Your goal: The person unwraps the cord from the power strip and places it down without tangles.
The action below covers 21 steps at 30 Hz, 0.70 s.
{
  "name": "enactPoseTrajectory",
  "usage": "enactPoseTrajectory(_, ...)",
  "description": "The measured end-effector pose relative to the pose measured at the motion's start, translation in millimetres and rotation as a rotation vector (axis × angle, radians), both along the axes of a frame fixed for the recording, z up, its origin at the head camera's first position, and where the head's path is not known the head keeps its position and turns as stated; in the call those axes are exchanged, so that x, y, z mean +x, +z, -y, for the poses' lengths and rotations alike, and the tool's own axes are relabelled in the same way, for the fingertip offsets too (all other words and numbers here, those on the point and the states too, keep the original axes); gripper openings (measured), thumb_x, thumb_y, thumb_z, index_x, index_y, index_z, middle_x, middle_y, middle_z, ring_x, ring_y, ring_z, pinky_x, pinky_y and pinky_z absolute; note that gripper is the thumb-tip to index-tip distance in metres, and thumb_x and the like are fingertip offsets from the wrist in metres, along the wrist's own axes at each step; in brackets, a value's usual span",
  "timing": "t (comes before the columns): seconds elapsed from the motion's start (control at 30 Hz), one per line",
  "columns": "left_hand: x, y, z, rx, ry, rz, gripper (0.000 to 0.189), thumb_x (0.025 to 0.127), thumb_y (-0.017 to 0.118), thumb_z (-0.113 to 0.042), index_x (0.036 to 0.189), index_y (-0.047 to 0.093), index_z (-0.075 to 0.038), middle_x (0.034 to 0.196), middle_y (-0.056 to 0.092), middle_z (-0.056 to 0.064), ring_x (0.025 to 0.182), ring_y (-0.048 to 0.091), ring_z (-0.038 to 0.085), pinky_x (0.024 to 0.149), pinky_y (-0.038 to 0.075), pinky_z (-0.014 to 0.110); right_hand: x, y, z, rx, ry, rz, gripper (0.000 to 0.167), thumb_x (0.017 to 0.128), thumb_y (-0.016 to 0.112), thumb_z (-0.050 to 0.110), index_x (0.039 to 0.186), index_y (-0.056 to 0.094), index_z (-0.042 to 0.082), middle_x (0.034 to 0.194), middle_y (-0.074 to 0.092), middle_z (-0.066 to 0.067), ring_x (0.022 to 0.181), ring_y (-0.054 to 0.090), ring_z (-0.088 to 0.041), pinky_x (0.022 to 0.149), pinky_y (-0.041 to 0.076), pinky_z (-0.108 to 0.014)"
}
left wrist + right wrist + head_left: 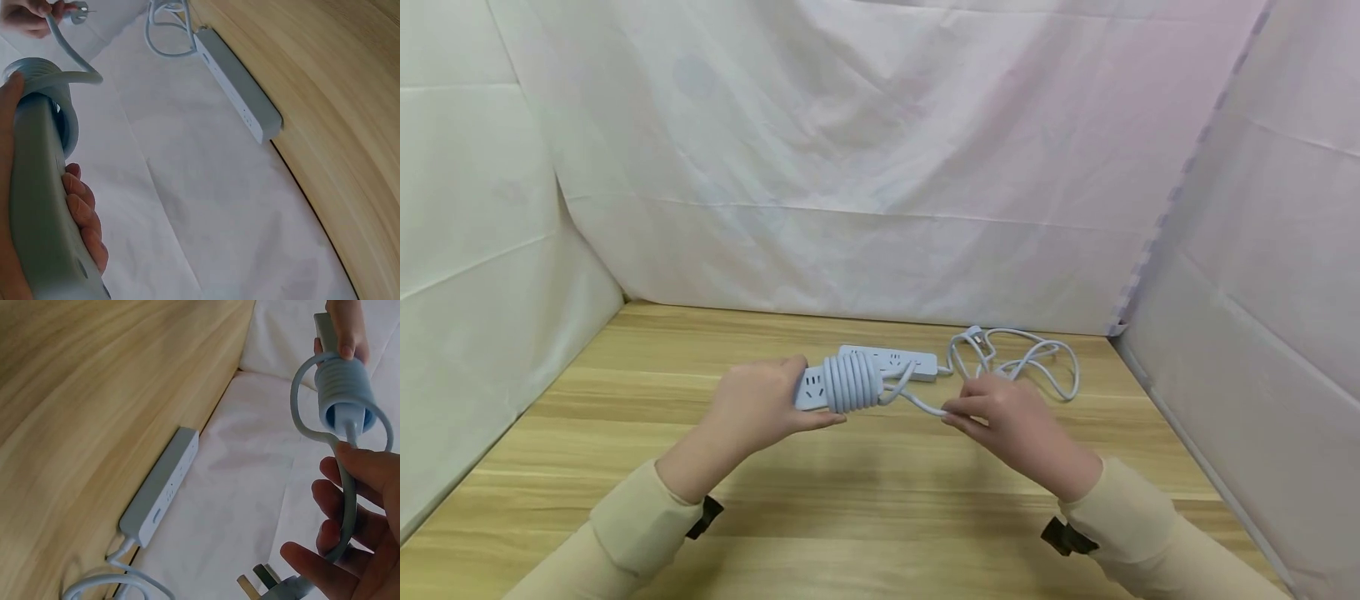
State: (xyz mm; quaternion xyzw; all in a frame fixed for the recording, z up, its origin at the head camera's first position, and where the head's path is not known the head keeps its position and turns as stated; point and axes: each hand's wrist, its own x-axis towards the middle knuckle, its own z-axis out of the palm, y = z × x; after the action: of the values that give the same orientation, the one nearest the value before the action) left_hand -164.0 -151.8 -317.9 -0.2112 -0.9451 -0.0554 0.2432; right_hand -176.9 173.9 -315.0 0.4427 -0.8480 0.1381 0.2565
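A white power strip [812, 389] has its own cord [852, 383] wound round it in several snug turns. My left hand [760, 404] grips the strip's left end, fingers behind and thumb along the front, above the table. My right hand [1011, 425] pinches the loose end of the cord, to the right of the coil. In the right wrist view the cord runs across the right fingers, and its plug [284, 589] hangs just below the hand. A loop of cord stands out beside the coil.
A second white power strip [925, 367] lies on the wooden table [850, 517] behind the hands. Its cord [1066, 367] is loosely looped at the right, with a plug [976, 333] by it. White cloth [850, 167] hangs along the back and sides.
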Motion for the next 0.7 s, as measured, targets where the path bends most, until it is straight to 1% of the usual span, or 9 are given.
enactPoseTrajectory(0.17, -3.6, -3.3, 5.0, 0.006, 0.048, 0.087, 0.066, 0.062, 0.070, -0.078, 0.073, 0.049, -0.016, 0.056, 0.042, -0.008, 0.044, 0.039, 0.007, 0.038, 0.032, 0.027, 9.9, -0.7, -2.2, -0.010, 0.028, -0.011, 0.011, 0.072, 0.085, 0.016, 0.080, 0.077, 0.018, 0.068, 0.050, 0.014, 0.060, 0.041, -0.003, 0.049, 0.034, -0.018)
enactPoseTrajectory(0.33, -7.4, -6.0, 10.3, 0.018, 0.079, 0.143, 0.065, 0.062, 0.071, -0.076, 0.074, 0.050, -0.016, 0.056, 0.043, -0.008, 0.045, 0.039, 0.008, 0.039, 0.032, 0.029, 20.4, 2.4, -3.7, -0.024, 0.059, -0.035, 0.010, 0.072, 0.083, 0.018, 0.080, 0.076, 0.018, 0.069, 0.050, 0.014, 0.061, 0.042, -0.004, 0.049, 0.033, -0.018)
enactPoseTrajectory(0.4, -8.5, -6.7, 12.6, 0.019, 0.089, 0.158, 0.065, 0.062, 0.071, -0.076, 0.075, 0.050, -0.016, 0.057, 0.043, -0.008, 0.045, 0.040, 0.009, 0.039, 0.032, 0.029, 24.3, 4.1, -4.9, -0.028, 0.069, -0.043, 0.008, 0.075, 0.081, 0.020, 0.080, 0.075, 0.019, 0.069, 0.048, 0.014, 0.061, 0.042, -0.004, 0.050, 0.032, -0.017)
enactPoseTrajectory(0.47, -9.2, -7.1, 14.6, 0.018, 0.099, 0.177, 0.066, 0.061, 0.071, -0.076, 0.077, 0.051, -0.015, 0.057, 0.043, -0.007, 0.045, 0.040, 0.009, 0.040, 0.032, 0.029, 27.9, 5.5, -6.4, -0.033, 0.070, -0.058, 0.006, 0.080, 0.078, 0.025, 0.080, 0.075, 0.019, 0.070, 0.047, 0.015, 0.062, 0.042, -0.004, 0.049, 0.031, -0.016)
enactPoseTrajectory(0.6, -10.3, -7.0, 17.5, 0.017, 0.118, 0.201, 0.068, 0.060, 0.071, -0.078, 0.077, 0.052, -0.015, 0.058, 0.044, -0.007, 0.046, 0.041, 0.009, 0.041, 0.033, 0.030, 33.7, 9.2, -8.9, -0.047, 0.068, -0.091, 0.020, 0.090, 0.068, 0.035, 0.079, 0.075, 0.020, 0.069, 0.045, 0.014, 0.060, 0.040, -0.005, 0.048, 0.029, -0.015)
enactPoseTrajectory(0.7, -11.2, -7.4, 18.7, 0.025, 0.121, 0.206, 0.068, 0.058, 0.071, -0.079, 0.077, 0.051, -0.016, 0.058, 0.044, -0.007, 0.046, 0.041, 0.010, 0.041, 0.033, 0.030, 37.6, 13.4, -10.2, -0.058, 0.081, -0.100, 0.029, 0.095, 0.061, 0.039, 0.079, 0.075, 0.019, 0.069, 0.045, 0.014, 0.060, 0.039, -0.005, 0.048, 0.029, -0.015)
